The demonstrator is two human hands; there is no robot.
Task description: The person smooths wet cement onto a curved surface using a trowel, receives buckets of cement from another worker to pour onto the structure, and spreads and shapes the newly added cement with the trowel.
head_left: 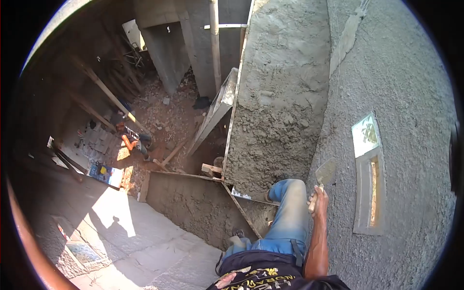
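My right hand [317, 202] is wrapped round the handle of a trowel [326, 172], its blade pointing up beside the rough plastered wall [340, 203]. At the bottom, my left hand [225, 280] shows only in part, against my dark shirt; its fingers look stretched out and hold nothing I can see. Wet concrete [275, 130] fills the long form ahead of my legs, smoother at the far end and lumpy nearer me. One foot is at its near edge, beside a pale strip [240, 193].
A board [235, 104] edges the concrete on the left, above a drop to a rubble floor [162, 116]. Another person [130, 139] is down there among slanted poles [108, 94]. A lower concrete-filled section [186, 198] lies left. The right wall has a narrow opening [374, 193].
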